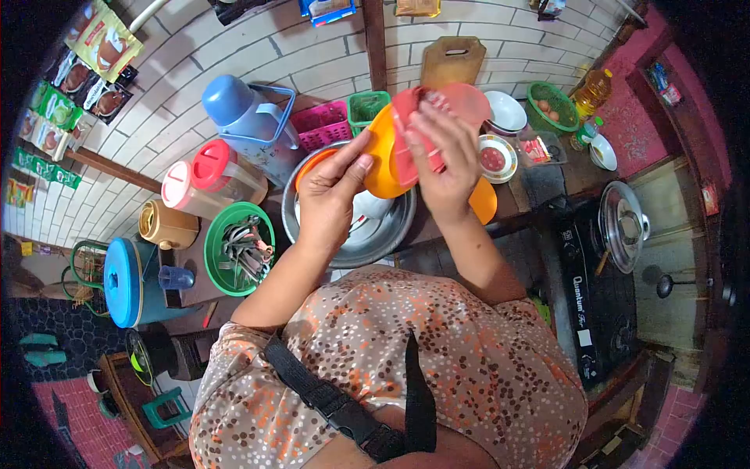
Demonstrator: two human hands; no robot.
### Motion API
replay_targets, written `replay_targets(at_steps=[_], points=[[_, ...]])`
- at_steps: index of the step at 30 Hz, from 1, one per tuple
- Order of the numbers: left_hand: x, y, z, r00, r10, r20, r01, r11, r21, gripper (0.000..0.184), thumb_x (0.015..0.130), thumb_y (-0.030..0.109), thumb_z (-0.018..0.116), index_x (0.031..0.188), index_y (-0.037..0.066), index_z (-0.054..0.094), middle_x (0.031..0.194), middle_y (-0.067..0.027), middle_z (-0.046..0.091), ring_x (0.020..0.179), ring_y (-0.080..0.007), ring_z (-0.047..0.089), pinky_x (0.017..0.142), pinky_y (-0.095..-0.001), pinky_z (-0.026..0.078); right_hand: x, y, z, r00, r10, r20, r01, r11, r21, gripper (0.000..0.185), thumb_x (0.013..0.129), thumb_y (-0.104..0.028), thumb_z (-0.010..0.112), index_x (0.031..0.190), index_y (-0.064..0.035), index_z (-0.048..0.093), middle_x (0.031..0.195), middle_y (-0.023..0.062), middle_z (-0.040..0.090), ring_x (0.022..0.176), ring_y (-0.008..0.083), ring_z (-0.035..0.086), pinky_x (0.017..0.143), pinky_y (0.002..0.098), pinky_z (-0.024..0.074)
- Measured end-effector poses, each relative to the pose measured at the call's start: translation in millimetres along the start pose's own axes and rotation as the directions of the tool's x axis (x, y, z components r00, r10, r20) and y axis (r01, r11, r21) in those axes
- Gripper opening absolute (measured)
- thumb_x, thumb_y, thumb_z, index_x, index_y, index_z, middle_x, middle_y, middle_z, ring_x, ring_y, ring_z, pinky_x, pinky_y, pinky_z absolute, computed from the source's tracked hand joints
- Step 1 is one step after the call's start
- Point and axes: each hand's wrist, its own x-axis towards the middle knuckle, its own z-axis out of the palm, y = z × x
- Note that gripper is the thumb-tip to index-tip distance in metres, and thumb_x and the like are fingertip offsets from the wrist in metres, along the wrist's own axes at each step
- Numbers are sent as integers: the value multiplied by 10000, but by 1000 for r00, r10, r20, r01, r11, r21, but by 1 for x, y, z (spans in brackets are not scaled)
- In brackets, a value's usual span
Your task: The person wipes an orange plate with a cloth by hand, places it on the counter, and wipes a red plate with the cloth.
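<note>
My left hand (332,191) grips an orange plate (380,152) by its edge, thumb on the near face, holding it tilted above a large metal basin (406,227). My right hand (445,160) presses a red patterned cloth (405,152) against the plate's right side; the hand and cloth are slightly blurred. White dishes (375,207) and an orange dish (314,164) lie in the basin. Another orange plate (484,201) rests to the right, partly behind my right wrist. A pinkish plate (469,102) is just beyond my right hand.
Left are a green basin (212,273) of cutlery, red-lidded pitchers (211,166) and a blue thermos (250,117). White bowls (506,109), a green basket (574,117) of eggs and an oil bottle (594,94) stand back right. A gas stove (582,313) bears a lidded pot (623,227).
</note>
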Motion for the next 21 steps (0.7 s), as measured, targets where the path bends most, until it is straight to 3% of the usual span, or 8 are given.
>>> replay_targets(at_steps=[5, 7, 9, 10, 13, 15, 18, 21], points=[[7, -4, -5, 994, 107, -33, -107, 994, -14, 373, 1012, -18, 657, 1384, 7, 669, 1333, -99, 711, 1163, -151, 683, 1036, -309, 549, -32, -9, 1, 974, -191, 121, 183, 980, 77, 404, 826, -100, 816, 1219, -179, 774, 1292, 44, 728, 1091, 234, 655, 964, 393, 511], [6, -2, -5, 994, 106, -21, -105, 994, 23, 381, 1006, -49, 642, 1383, 4, 670, 1415, -127, 669, 1274, -182, 638, 1106, -323, 497, -32, -4, -4, 976, -179, 125, 171, 983, 72, 375, 843, -95, 812, 1208, -173, 778, 1279, 55, 732, 1099, 247, 665, 978, 395, 515], [7, -7, -7, 967, 256, 11, -256, 965, 50, 385, 1004, -59, 636, 1382, 0, 669, 1493, -163, 609, 1369, -216, 580, 1138, -341, 470, -24, 5, -3, 999, 12, 42, -11, 999, -31, 328, 868, -82, 805, 1190, -140, 781, 1258, 84, 740, 1132, 275, 678, 1007, 399, 519], [7, -6, -6, 967, 254, 14, -254, 966, 48, 385, 1004, -59, 636, 1382, 0, 669, 1493, -163, 609, 1369, -216, 580, 1138, -341, 470, -16, 7, -1, 991, 129, -25, -129, 991, 23, 287, 887, -75, 803, 1172, -102, 780, 1236, 111, 746, 1168, 301, 682, 1015, 411, 516], [7, -3, -4, 956, 287, 62, -291, 954, 74, 387, 1000, -62, 636, 1381, -2, 669, 1531, -178, 572, 1425, -241, 533, 1164, -358, 444, 5, 15, 6, 974, 207, -88, -194, 971, 139, 282, 886, -73, 808, 1166, -81, 777, 1226, 123, 749, 1187, 304, 680, 1012, 421, 514], [7, -3, -4, 956, 279, 86, -288, 949, 126, 380, 995, -64, 639, 1370, -12, 674, 1529, -180, 574, 1422, -246, 538, 1171, -365, 437, 14, 7, 7, 984, 167, -69, -156, 977, 143, 309, 877, -87, 814, 1183, -97, 773, 1247, 107, 743, 1179, 288, 677, 996, 413, 507], [6, -3, -2, 945, 320, 74, -328, 933, 148, 376, 986, -78, 637, 1355, -23, 680, 1515, -184, 586, 1419, -253, 543, 1181, -371, 427, 10, -20, 2, 992, 9, 123, -7, 1000, -16, 349, 856, -140, 828, 1201, -149, 774, 1291, 61, 723, 1151, 246, 665, 965, 388, 485], [4, -1, -5, 964, 257, 61, -264, 947, 183, 375, 980, -94, 628, 1345, -31, 684, 1500, -188, 599, 1413, -257, 550, 1184, -370, 423, 3, -20, 5, 993, -17, 121, 11, 999, 47, 335, 858, -151, 827, 1189, -156, 776, 1276, 48, 727, 1136, 234, 668, 959, 390, 489]])
